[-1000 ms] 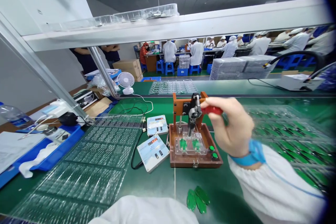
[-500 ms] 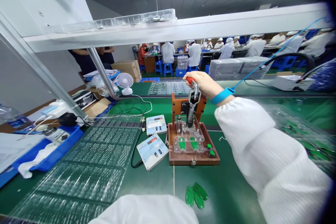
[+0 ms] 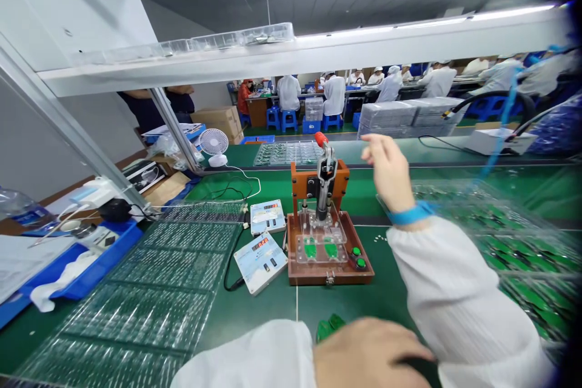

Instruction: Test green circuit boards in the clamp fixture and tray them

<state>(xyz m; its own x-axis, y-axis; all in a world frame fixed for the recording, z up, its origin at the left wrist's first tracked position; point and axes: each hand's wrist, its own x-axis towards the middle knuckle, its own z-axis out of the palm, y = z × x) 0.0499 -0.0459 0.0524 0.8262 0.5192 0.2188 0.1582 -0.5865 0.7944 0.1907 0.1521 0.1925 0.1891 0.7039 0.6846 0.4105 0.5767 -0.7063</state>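
Note:
A brown wooden test jig (image 3: pixel 330 273) stands on the green bench, and two small green boards (image 3: pixel 321 248) lie in it under a clear plate. Its toggle lever with a red knob (image 3: pixel 321 139) points upward. My right hand (image 3: pixel 387 173) hovers just right of the knob, apart from it, fingers loosely spread and holding nothing. A blue wrist strap (image 3: pixel 411 214) circles that wrist. My left hand (image 3: pixel 368 351) shows at the bottom edge, back up, over loose green boards (image 3: pixel 330 324). Its fingertips are hidden.
Two digital meters (image 3: pixel 262 260) (image 3: pixel 267 216) sit left of the jig. Clear blister trays (image 3: pixel 159 291) cover the bench on the left, and trays of green boards (image 3: pixel 513 242) lie on the right. A blue bin (image 3: pixel 86 273) and a small fan (image 3: pixel 213 142) stand further left. Co-workers sit at far benches.
My right hand swung the lever from down to upright, then let go and drew back to the right. My left hand came into view over the loose green boards.

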